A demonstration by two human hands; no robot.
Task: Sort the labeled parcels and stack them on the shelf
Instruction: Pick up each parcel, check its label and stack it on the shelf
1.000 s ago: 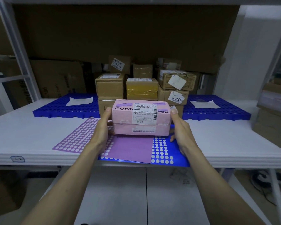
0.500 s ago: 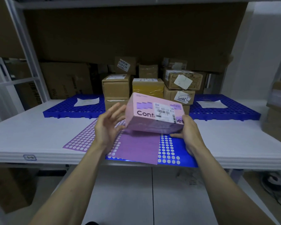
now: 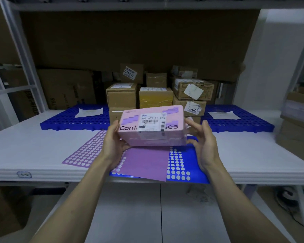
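The pink parcel (image 3: 152, 126) carries a white shipping label on its top face reading "502 602 12 B15" above a barcode; black print on the box reads "Cont" on the left and "ses" on the right, the middle letters covered by the label. Purple blocks mark the top face. The parcel is a flat rectangular carton, tilted with its right end higher, held above the purple dotted sheet (image 3: 88, 151) and blue dotted sheet (image 3: 181, 163) at the front of the white shelf (image 3: 25, 148). The left hand (image 3: 113, 142) grips the parcel's left end, thumb on the top edge and fingers curled beneath. The right hand (image 3: 203, 146) is beside the right end with fingers spread and loosely bent; the fingertips lie near or at the end face, contact not determinable. Behind the parcel, brown cartons (image 3: 122, 95) and a yellow-taped carton (image 3: 155, 98) stand stacked on the blue perforated pallet (image 3: 68, 118). One rear carton label reads "4734312"; a front label shows handwritten marks, illegible. A shelf-edge tag (image 3: 24, 174) is unreadable.
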